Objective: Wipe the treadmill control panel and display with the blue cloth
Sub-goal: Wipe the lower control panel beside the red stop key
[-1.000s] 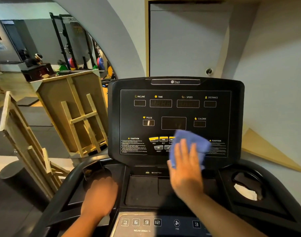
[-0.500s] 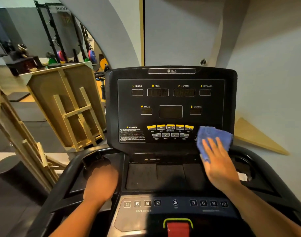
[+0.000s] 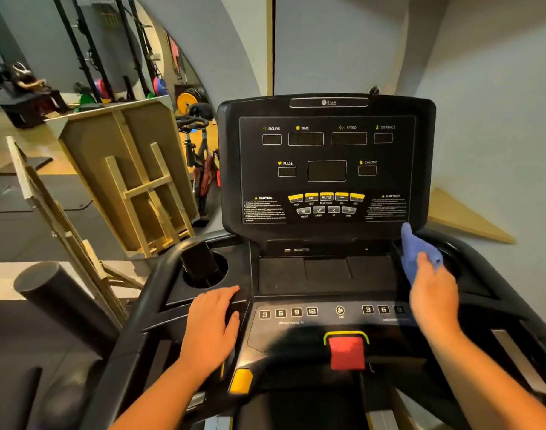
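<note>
The black treadmill display stands upright in front of me, its screens dark, with yellow and grey buttons along the bottom. Below it lies the control panel with numbered keys and a red stop tab. My right hand holds the blue cloth, bunched, just under the display's lower right corner, over the right side of the tray. My left hand rests flat on the console's left side, beside the numbered keys.
A cup holder sits left of the tray. Wooden frames lean at the left. A black roller lies lower left. A grey wall is close on the right, with a wooden wedge against it.
My right hand has swept the cloth from the middle of the button row to the right, then down off the display's lower right corner. The left hand has stayed on the console.
</note>
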